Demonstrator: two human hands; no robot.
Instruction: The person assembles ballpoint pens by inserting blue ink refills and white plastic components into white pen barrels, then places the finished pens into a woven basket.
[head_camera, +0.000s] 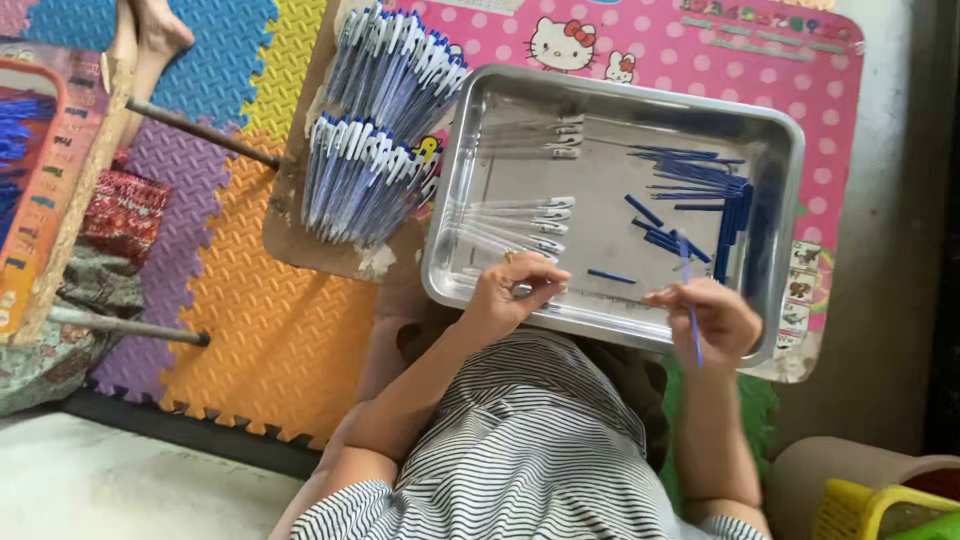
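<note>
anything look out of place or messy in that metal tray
Mostly tidy. The clear pen barrels lie in neat rows at the tray's left, but the blue refills on the right are strewn at crossed angles, one lying alone mid-tray.

A metal tray (780, 140) is set on a low tabletop (700, 60). Inside the tray, pen barrels (520, 225) are laid toward nine o'clock and pen refills (700, 185) are piled toward three o'clock. Two bundles of assembled pens (375, 130) are stacked on a cardboard sheet (300, 250) at nine o'clock of the tray. The left hand (515, 290) is placed at the tray's six o'clock rim, the right hand (715, 315) at five o'clock, with one refill (694, 335) held in its fingers. Foam mats (250, 330) are spread beneath.
</note>
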